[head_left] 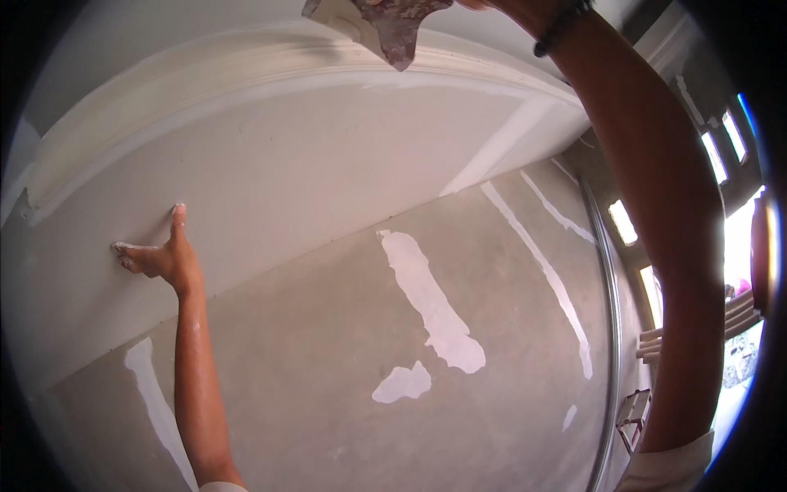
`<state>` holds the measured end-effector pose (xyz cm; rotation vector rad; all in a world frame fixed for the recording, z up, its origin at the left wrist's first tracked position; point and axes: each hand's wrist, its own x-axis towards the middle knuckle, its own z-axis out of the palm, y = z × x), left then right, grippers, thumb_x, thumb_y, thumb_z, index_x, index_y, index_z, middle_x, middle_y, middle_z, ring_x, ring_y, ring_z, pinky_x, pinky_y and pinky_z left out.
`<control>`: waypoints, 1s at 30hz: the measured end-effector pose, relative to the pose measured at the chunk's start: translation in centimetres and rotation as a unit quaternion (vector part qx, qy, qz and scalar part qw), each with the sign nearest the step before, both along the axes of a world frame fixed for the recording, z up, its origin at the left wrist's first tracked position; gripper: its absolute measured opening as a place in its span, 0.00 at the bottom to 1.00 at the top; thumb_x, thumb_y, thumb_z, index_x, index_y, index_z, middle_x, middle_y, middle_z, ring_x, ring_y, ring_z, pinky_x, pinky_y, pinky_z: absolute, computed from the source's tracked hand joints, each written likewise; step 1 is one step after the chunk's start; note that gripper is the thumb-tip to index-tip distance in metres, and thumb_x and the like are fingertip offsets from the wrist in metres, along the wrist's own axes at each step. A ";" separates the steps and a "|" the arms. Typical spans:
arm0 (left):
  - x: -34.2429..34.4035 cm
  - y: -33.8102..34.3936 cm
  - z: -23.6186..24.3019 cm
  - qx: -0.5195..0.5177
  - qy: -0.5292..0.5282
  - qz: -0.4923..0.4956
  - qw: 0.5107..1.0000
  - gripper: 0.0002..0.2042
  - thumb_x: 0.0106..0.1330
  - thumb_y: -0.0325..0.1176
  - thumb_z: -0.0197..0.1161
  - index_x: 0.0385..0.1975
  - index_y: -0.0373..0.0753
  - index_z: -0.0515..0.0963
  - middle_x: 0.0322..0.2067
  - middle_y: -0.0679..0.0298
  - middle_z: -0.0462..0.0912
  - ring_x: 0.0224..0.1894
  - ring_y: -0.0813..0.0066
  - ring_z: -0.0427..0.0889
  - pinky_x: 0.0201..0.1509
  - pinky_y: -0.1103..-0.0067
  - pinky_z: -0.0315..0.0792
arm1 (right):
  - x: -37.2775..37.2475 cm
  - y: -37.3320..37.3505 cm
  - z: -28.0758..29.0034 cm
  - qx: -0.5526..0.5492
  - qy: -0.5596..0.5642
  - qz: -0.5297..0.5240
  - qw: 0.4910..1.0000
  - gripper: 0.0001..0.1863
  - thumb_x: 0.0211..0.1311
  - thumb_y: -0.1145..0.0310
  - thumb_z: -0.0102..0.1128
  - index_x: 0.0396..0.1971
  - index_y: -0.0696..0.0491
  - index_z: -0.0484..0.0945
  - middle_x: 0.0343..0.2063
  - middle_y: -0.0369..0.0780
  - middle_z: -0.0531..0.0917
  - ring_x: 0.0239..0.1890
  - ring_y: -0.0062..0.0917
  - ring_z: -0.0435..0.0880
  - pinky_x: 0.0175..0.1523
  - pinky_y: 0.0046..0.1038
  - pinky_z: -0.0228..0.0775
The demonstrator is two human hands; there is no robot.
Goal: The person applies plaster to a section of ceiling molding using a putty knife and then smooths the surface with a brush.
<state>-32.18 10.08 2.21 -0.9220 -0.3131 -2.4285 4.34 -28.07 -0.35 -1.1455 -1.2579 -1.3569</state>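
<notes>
right hand: cut off by top edge, grip unseen | putty knife: handle cut off

The wall is grey, marked with white filler patches and streaks. The upper band and cornice are white. The putty knife is smeared grey-white; the wristband is black.
</notes>
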 end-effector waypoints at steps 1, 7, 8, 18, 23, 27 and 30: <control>-1.0 0.3 -0.2 -0.004 -0.007 0.013 1.000 0.67 0.44 0.63 0.73 0.67 0.21 0.34 0.64 0.27 0.36 0.71 0.33 0.36 0.66 0.47 0.55 | 1.6 0.1 0.4 0.041 -0.001 -0.021 0.999 0.12 0.49 0.69 0.65 0.32 0.60 0.81 0.27 0.47 0.81 0.26 0.37 0.81 0.33 0.35 0.74; 0.1 0.3 0.1 0.033 0.019 -0.019 0.999 0.67 0.44 0.58 0.76 0.68 0.22 0.32 0.68 0.31 0.35 0.72 0.37 0.31 0.71 0.48 0.38 | 14.4 -0.3 3.0 0.172 0.137 0.091 0.971 0.13 0.46 0.70 0.66 0.32 0.61 0.81 0.31 0.51 0.82 0.26 0.42 0.82 0.35 0.37 0.75; 1.2 -0.4 -0.1 0.039 0.025 -0.031 0.998 0.67 0.43 0.57 0.77 0.68 0.23 0.32 0.68 0.32 0.35 0.72 0.37 0.31 0.71 0.48 0.37 | 15.5 -1.0 4.1 0.125 0.151 0.163 0.967 0.14 0.45 0.70 0.66 0.32 0.62 0.81 0.31 0.52 0.82 0.26 0.42 0.82 0.35 0.37 0.75; 1.0 -1.0 -0.9 0.059 0.036 -0.077 0.995 0.67 0.43 0.51 0.79 0.69 0.27 0.30 0.67 0.33 0.30 0.71 0.38 0.28 0.69 0.46 0.38 | -9.8 1.4 1.9 0.051 0.099 0.134 0.985 0.15 0.49 0.74 0.62 0.40 0.56 0.82 0.34 0.45 0.84 0.34 0.37 0.84 0.44 0.35 0.77; 1.4 -1.6 -0.8 0.064 0.047 -0.090 0.993 0.67 0.43 0.51 0.79 0.68 0.25 0.31 0.65 0.29 0.32 0.70 0.35 0.30 0.68 0.46 0.38 | -20.0 0.0 5.1 -0.019 0.045 -0.022 0.999 0.09 0.58 0.68 0.60 0.33 0.56 0.83 0.28 0.40 0.82 0.31 0.28 0.78 0.38 0.34 0.71; -0.4 -1.4 -1.3 0.054 0.029 -0.095 0.994 0.67 0.42 0.50 0.79 0.68 0.24 0.31 0.65 0.28 0.32 0.69 0.35 0.33 0.68 0.47 0.39 | -27.9 -0.2 4.8 -0.030 -0.082 -0.111 0.990 0.10 0.55 0.68 0.60 0.34 0.56 0.84 0.30 0.40 0.83 0.34 0.27 0.79 0.40 0.33 0.70; 2.2 -2.3 -1.4 0.057 0.057 -0.121 0.989 0.66 0.43 0.53 0.78 0.68 0.24 0.32 0.66 0.31 0.32 0.70 0.38 0.31 0.68 0.48 0.38 | -31.5 -0.9 4.3 0.005 -0.110 -0.273 0.956 0.14 0.59 0.66 0.61 0.42 0.56 0.84 0.33 0.41 0.85 0.34 0.25 0.81 0.41 0.33 0.70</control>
